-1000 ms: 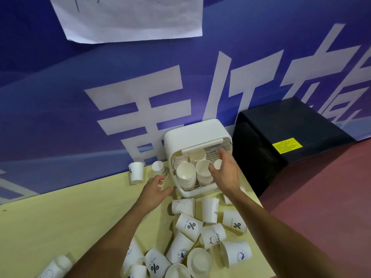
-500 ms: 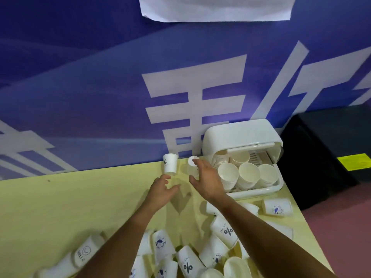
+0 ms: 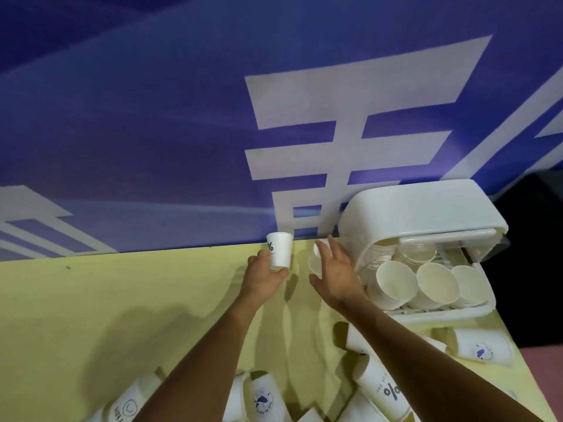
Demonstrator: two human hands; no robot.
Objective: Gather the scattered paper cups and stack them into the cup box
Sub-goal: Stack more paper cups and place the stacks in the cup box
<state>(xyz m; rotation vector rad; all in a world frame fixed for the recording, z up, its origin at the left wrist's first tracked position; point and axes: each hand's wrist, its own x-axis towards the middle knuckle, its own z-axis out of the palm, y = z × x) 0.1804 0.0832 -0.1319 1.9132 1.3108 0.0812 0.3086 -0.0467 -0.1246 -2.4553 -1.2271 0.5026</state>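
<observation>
Yellow tabletop point(image 3: 122, 300), blue banner point(image 3: 152, 117) behind. Cup box point(image 3: 426, 208) far right held several stacks point(image 3: 396, 281). Your left hand point(image 3: 262, 278) gripped an upright cup point(image 3: 279, 249); your right hand point(image 3: 338, 272), fingers spread, touched a tipped cup point(image 3: 315, 263) beside it. Many loose cups point(image 3: 380, 388) lay near, ungathered.

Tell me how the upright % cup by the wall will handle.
The % cup is thin paper, so probably very light and easy to crush; the left hand gripping its lower part should squeeze gently. It stands on its narrower end, so a push would likely tip it, then roll it in a curve.
</observation>
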